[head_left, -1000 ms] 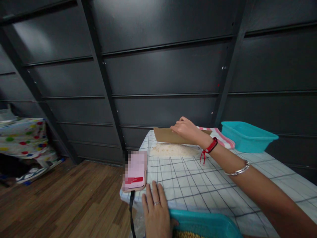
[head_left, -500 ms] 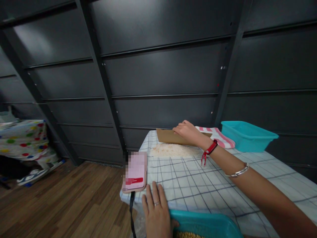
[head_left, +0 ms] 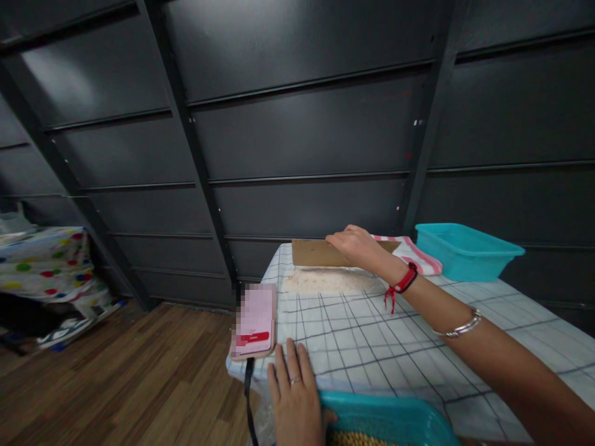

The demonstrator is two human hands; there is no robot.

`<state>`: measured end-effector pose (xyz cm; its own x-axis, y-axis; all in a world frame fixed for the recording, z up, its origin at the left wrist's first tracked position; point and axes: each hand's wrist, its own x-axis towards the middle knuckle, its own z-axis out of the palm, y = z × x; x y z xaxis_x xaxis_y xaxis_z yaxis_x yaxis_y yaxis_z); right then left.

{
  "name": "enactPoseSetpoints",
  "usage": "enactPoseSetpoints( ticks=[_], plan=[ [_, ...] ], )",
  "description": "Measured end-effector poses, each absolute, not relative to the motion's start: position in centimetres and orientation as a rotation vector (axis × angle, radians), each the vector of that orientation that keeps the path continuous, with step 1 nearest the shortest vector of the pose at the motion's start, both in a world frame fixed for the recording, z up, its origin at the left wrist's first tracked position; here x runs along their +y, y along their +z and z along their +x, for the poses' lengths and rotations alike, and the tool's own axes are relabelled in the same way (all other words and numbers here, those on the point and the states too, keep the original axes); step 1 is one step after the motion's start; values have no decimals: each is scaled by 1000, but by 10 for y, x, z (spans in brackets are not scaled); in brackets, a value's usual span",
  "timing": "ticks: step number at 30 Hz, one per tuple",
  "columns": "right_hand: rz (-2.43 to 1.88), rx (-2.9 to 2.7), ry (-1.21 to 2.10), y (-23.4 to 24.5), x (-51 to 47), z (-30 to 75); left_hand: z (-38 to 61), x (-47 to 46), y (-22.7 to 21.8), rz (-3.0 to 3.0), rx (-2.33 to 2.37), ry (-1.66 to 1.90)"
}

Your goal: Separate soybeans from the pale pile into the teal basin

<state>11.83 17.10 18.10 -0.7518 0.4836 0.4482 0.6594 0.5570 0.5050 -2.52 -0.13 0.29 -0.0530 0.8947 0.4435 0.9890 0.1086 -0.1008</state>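
My right hand [head_left: 356,243] reaches to the far part of the table, its fingers closed over the top edge of an upright cardboard piece [head_left: 309,253]. In front of the cardboard's lower edge lies a low, pale spread of fine grains [head_left: 325,282], too small to name. My left hand [head_left: 296,396] lies with straight fingers at the near table edge, by the left end of a turquoise basin [head_left: 381,406]. Its thumb shows at the basin's inner side. Small yellow-tan beans or kernels [head_left: 356,438] lie in that basin, which is cut off by the frame's bottom.
A checked cloth [head_left: 357,334] covers the table. A pink phone [head_left: 255,319] with a black strap lies at its left edge. Behind stand a second turquoise basin [head_left: 467,251] and a pink-striped towel [head_left: 416,257]. A dark panelled wall [head_left: 307,142] rises close behind.
The cardboard has risen slightly, with more of its face showing and a gap under it above the grains. My right hand and forearm shifted slightly right. My left hand stays in place.
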Motion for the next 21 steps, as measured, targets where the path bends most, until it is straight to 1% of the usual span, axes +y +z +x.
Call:
enactPoseSetpoints(
  ticks=[9, 21],
  plan=[
    [-802, -2627, -1028, 175, 163, 95, -25, -1, 4, -1830, -2004, -312],
    [-723, -2632, -1062, 182, 152, 100, -22, -3, 10, -1832, -2065, -352]
  ],
)
